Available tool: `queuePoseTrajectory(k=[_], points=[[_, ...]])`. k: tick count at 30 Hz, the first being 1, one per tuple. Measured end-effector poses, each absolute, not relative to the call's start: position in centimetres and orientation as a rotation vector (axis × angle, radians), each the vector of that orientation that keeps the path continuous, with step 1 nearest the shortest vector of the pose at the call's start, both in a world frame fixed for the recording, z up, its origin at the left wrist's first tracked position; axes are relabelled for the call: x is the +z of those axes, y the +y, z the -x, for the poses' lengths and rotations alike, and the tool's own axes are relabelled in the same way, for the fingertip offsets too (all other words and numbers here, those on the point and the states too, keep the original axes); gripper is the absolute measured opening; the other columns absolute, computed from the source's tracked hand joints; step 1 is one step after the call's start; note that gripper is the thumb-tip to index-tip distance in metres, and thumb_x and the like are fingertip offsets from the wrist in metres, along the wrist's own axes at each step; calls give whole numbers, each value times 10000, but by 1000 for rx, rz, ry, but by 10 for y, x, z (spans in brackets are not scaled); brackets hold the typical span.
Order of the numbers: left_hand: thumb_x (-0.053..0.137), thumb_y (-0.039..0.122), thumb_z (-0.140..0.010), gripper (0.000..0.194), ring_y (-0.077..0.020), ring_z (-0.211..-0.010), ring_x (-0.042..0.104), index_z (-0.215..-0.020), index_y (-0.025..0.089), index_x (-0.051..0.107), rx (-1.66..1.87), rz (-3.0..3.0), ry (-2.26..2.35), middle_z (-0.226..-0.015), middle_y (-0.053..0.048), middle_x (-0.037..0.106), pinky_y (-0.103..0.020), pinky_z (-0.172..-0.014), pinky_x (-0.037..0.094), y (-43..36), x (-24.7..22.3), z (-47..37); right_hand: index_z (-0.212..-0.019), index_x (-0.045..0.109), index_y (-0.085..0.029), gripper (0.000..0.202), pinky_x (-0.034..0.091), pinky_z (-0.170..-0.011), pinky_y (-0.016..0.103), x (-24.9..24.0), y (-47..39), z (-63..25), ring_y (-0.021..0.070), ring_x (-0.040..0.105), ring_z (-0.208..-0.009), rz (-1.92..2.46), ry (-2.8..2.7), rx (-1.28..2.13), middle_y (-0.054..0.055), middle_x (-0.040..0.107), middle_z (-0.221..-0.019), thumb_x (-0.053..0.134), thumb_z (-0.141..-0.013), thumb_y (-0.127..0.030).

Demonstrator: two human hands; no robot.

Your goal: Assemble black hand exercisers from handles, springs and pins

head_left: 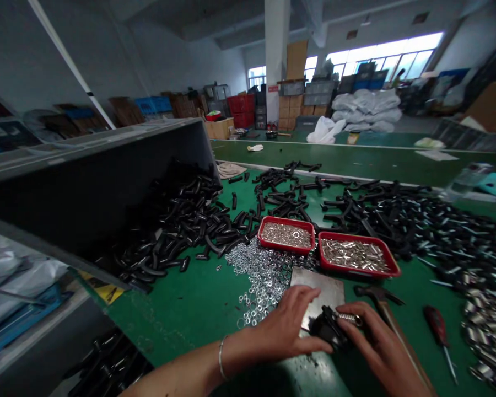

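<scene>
A green tabletop (190, 314) with black parts (199, 227), silvery rings (268, 275), two red trays (355, 270), metal plate (329, 291), hammer (397, 328) and screwdriver (436, 325)

part (328, 330) at near edge of plate (325, 288) | trays (287, 248) behind | rings (254, 275) left | hammer (391, 317) right, then screwdriver (438, 328)

One head-worn view looks forward and down from above the near side of the bench (190, 303) — close over the left grip (284, 325) and right grip (382, 344) — and reaches beyond the bench to white sacks (366, 110) and windows (397, 59).
</scene>
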State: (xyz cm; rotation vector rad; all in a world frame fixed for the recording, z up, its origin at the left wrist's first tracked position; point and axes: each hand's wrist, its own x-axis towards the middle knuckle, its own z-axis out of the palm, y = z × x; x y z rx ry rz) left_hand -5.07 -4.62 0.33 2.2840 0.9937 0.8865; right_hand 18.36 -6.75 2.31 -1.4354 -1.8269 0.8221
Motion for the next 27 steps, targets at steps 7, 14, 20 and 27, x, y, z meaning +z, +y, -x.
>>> queuePoseTrajectory(k=[7, 14, 20, 27], points=[[430, 183, -978, 324, -197, -1235, 532, -1265, 177, 579, 698, -2054, 2070, -1275, -116, 595, -343, -1092, 402, 123, 41, 158, -1133, 577, -261, 274, 541, -850, 331, 0, -74, -208, 232, 684, -1003, 1582, -1794, 565, 73, 689, -1114, 491, -953, -449], [678, 251, -808, 170, -320, -944, 673, -810, 83, 657, 323, -1837, 2127, -854, -184, 713, -377, -839, 502, 216, 10, 174, -1118, 514, -223, 344, 563, -700, 340, 6, -56, -188, 221, 717, -723, 1535, -1310, 1008, 68, 731, -864, 496, -941, -516], [748, 242, -742, 245, -267, -822, 675, -943, 128, 669, 399, -1724, 2084, -729, -87, 684, -313, -721, 514, 239, 4, 176, -1074, 601, -178, 409, 528, -613, 257, 6, -32, -174, 145, 655, -645, 1219, -770, 1458, 56, 718, -859, 708, -832, -491], [586, 173, -873, 567, -144, -868, 665, -1403, 206, 389, 1216, -1447, 1533, -955, -8, 659, -283, -811, 541, 184, 43, 190, -860, 651, -140, 358, 505, -619, 244, 0, -47, -178, 131, 614, -664, 1121, -625, 1776, 43, 652, -795, 690, -851, -496]])
